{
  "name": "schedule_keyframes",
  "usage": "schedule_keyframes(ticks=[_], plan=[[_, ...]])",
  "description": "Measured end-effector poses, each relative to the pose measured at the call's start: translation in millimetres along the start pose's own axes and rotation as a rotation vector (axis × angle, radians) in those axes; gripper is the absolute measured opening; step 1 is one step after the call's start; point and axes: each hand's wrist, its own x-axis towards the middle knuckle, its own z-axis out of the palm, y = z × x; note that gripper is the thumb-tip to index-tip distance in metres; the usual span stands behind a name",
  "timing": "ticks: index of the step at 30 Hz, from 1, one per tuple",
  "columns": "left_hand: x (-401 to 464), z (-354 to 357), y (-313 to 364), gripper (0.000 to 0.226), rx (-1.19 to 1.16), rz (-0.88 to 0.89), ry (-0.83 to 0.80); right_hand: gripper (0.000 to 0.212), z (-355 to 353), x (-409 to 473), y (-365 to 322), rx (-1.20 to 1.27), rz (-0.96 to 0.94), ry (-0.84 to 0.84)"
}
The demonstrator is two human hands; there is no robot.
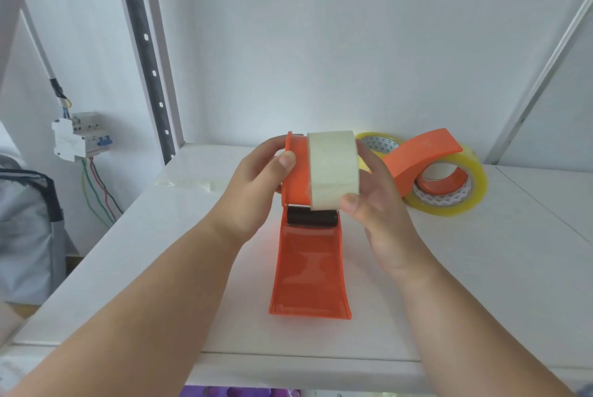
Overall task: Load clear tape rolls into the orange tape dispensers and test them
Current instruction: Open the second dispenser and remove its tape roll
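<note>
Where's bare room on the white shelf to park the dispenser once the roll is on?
Free: the shelf left of the left hand, and the front right beyond the right hand. Crowded: back right, where the second dispenser and yellowish tape rolls sit. Center holds the orange dispenser with the clear roll.

No word, brand or number can be read anywhere here. The cardboard core of the yellowish tape roll at the back carries a printed pattern of small dark triangles, and the core of the second tape roll under the far orange dispenser shows the same pattern. The circuit breaker on the wall has markings too blurred to make out.
</note>
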Motion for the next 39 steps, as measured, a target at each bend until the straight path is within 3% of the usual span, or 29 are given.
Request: schedule_keyframes(ticks=[5, 8, 13, 18, 25, 32, 39], plan=[[-2, -2, -4, 0.062, -0.028, -0.017, 0.014, 0.093, -3, 1, -7, 0.052, -0.054, 0.082], [-4, -2, -5, 0.062, -0.040, 0.002, 0.041, 0.066, -5, 1, -7, 0.003, -0.052, 0.107], [-2, -11, -4, 0.064, -0.027, -0.010, 0.107, 0.056, -12, -3, 2, -0.057, -0.007, 0.214], [0, -19, -5, 0.052, -0.039, -0.070, 0.177, 0.068, -15, -11, 5, -0.067, 0.090, 0.389], [0, -32, -4, 0.049, -0.071, -0.091, 0.248, 0.046, -8, -22, 7, -0.168, 0.198, 0.489], [1, -36, -2, 0.030, -0.109, -0.106, 0.264, 0.038, -6, -24, 4, -0.307, 0.236, 0.508], [0, -34, -8, 0.037, -0.074, -0.075, 0.197, 0.061, -8, -27, 14, -0.428, 0.345, 0.523]])
